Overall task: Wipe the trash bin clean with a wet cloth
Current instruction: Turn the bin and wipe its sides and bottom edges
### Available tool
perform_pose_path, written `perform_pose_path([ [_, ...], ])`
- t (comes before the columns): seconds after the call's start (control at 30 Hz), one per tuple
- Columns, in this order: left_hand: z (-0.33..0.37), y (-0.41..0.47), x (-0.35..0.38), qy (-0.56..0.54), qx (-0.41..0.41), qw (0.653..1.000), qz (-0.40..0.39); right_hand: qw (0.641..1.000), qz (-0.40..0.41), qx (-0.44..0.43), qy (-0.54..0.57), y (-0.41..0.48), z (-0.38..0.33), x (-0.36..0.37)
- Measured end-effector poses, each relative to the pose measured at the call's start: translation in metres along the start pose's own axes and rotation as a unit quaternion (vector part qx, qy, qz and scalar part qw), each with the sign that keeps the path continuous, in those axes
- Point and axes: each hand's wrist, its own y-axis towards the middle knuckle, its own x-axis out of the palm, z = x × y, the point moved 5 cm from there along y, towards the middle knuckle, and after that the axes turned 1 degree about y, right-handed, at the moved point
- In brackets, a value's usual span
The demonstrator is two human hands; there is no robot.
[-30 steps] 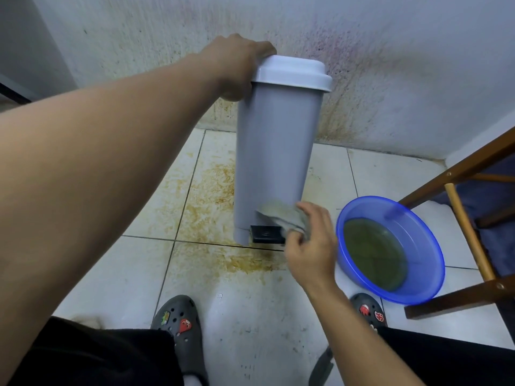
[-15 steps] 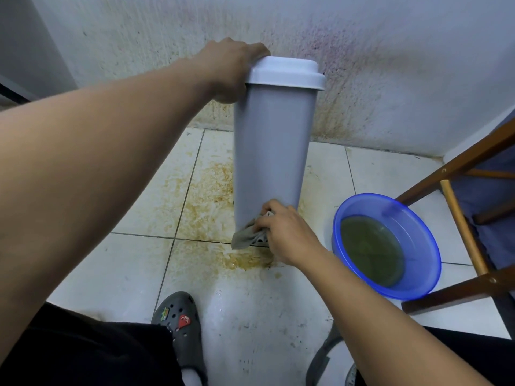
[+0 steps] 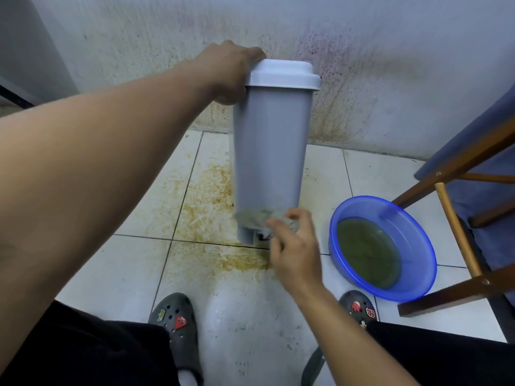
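Observation:
A tall grey trash bin (image 3: 271, 151) with a white lid (image 3: 282, 75) stands on the tiled floor, leaning slightly toward me. My left hand (image 3: 228, 71) grips its upper left side just under the lid. My right hand (image 3: 295, 246) holds a grey wet cloth (image 3: 262, 217) pressed against the bin's lower front, just above the black pedal, which is mostly hidden behind the cloth and fingers.
A blue basin (image 3: 412, 227) of murky greenish water sits on the floor to the right of the bin. A wooden chair frame (image 3: 457, 218) with blue fabric stands at the far right. Brown stains cover the tiles (image 3: 206, 190) and the wall (image 3: 362, 79). My clogs (image 3: 175, 319) are below.
My right hand swept the cloth left across the bin's base, then back to the right. The bin stayed held by my left hand, shifting only slightly.

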Motion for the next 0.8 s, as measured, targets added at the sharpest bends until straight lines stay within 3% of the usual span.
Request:
perform_pose_path([
  [0.1,-0.002,-0.001,0.000,-0.004,0.001,1.000,-0.003,0.992,-0.067,-0.077,-0.076,-0.021,-0.013,0.029],
  [0.23,-0.003,-0.002,0.001,-0.006,0.003,1.000,0.006,0.997,-0.041,-0.027,-0.064,-0.025,0.009,0.027],
  [0.33,-0.003,0.000,0.002,-0.004,0.007,1.000,0.004,0.996,-0.001,0.087,0.001,-0.018,0.037,0.009],
  [0.43,-0.002,0.000,0.004,0.005,0.006,1.000,0.001,0.962,0.012,0.260,0.084,0.003,0.072,0.000],
  [0.57,0.001,0.002,0.005,0.010,0.010,1.000,-0.003,0.918,-0.028,0.351,0.180,0.020,0.087,0.007],
  [0.7,0.000,0.003,0.003,0.014,0.006,1.000,-0.014,0.884,-0.124,0.379,0.242,0.008,0.081,0.004],
  [0.8,0.002,0.002,0.002,0.019,0.006,1.000,-0.014,0.930,-0.109,0.291,0.198,0.026,0.058,-0.016],
])
